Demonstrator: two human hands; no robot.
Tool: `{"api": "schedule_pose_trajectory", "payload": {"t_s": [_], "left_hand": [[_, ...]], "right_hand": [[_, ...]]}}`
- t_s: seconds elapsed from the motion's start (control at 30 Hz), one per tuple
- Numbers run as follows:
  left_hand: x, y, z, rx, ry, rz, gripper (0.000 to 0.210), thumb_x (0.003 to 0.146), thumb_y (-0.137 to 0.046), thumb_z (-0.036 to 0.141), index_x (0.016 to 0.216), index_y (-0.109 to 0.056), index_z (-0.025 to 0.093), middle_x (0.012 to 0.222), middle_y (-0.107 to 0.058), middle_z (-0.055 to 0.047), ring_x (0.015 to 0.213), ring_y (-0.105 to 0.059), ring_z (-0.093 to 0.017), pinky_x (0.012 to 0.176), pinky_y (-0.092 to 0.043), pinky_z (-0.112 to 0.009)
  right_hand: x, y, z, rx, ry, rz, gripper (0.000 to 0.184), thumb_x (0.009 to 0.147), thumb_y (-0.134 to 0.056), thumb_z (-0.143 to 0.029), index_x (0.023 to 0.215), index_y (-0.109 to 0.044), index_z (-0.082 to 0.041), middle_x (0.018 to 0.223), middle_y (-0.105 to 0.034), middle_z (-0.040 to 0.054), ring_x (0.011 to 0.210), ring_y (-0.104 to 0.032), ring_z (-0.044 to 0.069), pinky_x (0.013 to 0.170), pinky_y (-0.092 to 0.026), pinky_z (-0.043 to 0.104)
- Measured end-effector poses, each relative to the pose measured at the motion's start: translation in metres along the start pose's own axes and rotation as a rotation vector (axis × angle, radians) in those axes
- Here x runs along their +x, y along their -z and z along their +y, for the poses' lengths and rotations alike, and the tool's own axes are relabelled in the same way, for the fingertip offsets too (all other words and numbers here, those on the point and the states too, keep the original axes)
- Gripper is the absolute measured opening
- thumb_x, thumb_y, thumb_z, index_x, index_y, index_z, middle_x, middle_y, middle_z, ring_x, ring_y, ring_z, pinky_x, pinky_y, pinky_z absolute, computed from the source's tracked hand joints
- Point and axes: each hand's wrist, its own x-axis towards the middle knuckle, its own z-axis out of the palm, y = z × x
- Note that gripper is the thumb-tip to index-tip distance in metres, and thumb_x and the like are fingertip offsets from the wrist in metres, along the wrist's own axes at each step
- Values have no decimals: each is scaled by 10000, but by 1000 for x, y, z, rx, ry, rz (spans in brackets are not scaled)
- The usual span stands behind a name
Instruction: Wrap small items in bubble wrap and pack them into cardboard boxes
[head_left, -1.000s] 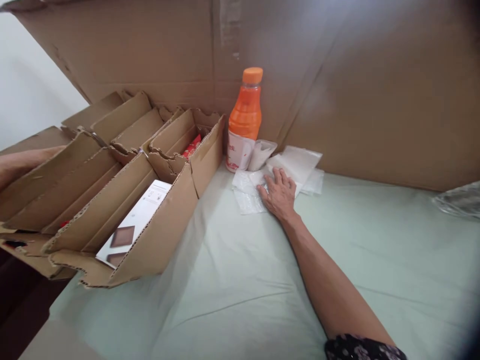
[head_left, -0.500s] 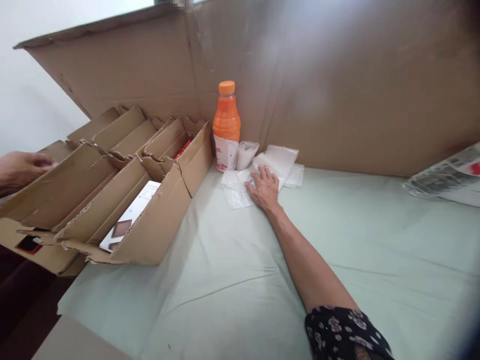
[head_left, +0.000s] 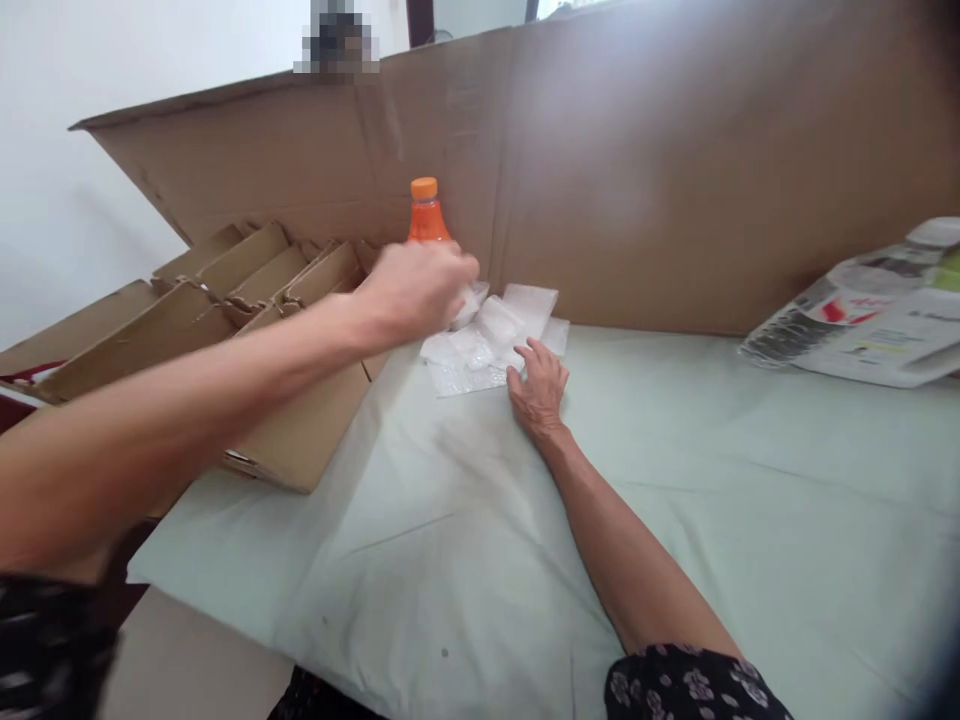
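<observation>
My left hand (head_left: 424,285) reaches across the cardboard boxes, its fingers curled together and slightly blurred. What they hold, if anything, is hidden. Below its fingertips lies a small pile of bubble wrap pouches (head_left: 469,360) on the pale green cloth (head_left: 420,560). My right hand (head_left: 538,388) rests at the near right edge of that pile, fingers loosely spread and holding nothing. Behind my left hand stands an orange-capped bottle (head_left: 425,215), its lower part covered by the hand.
Open cardboard boxes with dividers (head_left: 172,330) stand at left, partly behind my left arm. A tall cardboard panel (head_left: 637,200) runs along the back. At right, a clear plastic-wrapped jug (head_left: 892,315) lies tilted. A pixelated patch shows above the panel.
My left hand has swung from the far-left box over to the bubble wrap pile. The right hand has slid off the pouches to their near edge. The view has shifted right.
</observation>
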Motion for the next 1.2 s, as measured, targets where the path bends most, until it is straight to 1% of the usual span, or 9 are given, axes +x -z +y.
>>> {"api": "schedule_pose_trajectory", "payload": {"t_s": [0.1,0.23,0.5,0.67,0.77,0.87,1.0,1.1,1.2], "left_hand": [[21,-79,33,117,37,-223,472,912,-645,245,1375,-566,201,1488,-513,-163,1297,-579,-341,1035,-492,-466],[-7,-151,26,97,94,-311,572,954,-584,373,1486,-457,207,1658,-301,-211,1416,-450,-404,1102,-412,-572],[-21,-211,0,11,172,-388,571,1022,-376,364,1576,-359,230,1694,-282,-182,1514,-347,-361,1175,-319,-604],[-31,-189,15,-23,229,-329,590,1009,-433,401,1568,-390,216,1704,-238,-200,1515,-357,-384,1187,-311,-600],[-72,-147,19,-5,172,-201,639,983,-500,399,1584,-355,236,1734,-156,-165,1592,-192,-353,1259,-191,-572],[-126,-90,3,113,126,103,607,938,-577,369,1520,-434,272,1703,-266,-149,1594,-180,-365,1272,-118,-619],[-174,-29,-41,297,346,236,554,924,-520,197,1476,-474,219,1414,-608,-182,1373,-534,-380,1188,-325,-644],[-187,-16,-63,304,402,150,529,877,-440,59,1381,-565,159,1139,-714,-165,1060,-696,-334,968,-532,-526],[-202,-13,-62,223,268,208,518,843,-432,11,1305,-609,164,1045,-724,-116,930,-707,-284,835,-568,-436]], "right_hand": [[-8,3,15,-12,-65,-42,479,869,-489,-246,1311,-648,-153,1483,-577,173,1332,-523,339,1068,-405,502],[-8,0,22,-32,-84,-69,496,891,-473,-246,1351,-622,-138,1477,-581,177,1291,-546,329,1038,-433,474],[-12,-2,17,-118,-35,-160,538,919,-506,-243,1452,-558,-191,1573,-488,148,1377,-470,343,1076,-384,478],[-11,0,19,-140,-35,-162,525,910,-493,-249,1416,-581,-141,1527,-529,184,1330,-504,357,1052,-408,489],[-9,0,21,-120,-45,-130,523,896,-472,-262,1382,-597,-113,1493,-556,199,1305,-518,368,1041,-419,511],[-7,-1,22,-97,-54,-97,528,880,-457,-271,1364,-603,-117,1469,-574,198,1293,-522,370,1038,-423,530],[-4,2,15,-78,-61,-63,526,848,-468,-271,1320,-635,-108,1455,-581,218,1281,-530,388,1041,-414,562],[-4,6,3,-75,-45,-34,491,840,-461,-247,1268,-663,-116,1468,-572,219,1310,-520,389,1062,-391,584],[-11,14,-10,-43,-29,13,462,827,-474,-242,1235,-671,-149,1468,-577,199,1324,-523,377,1070,-385,599]]}}
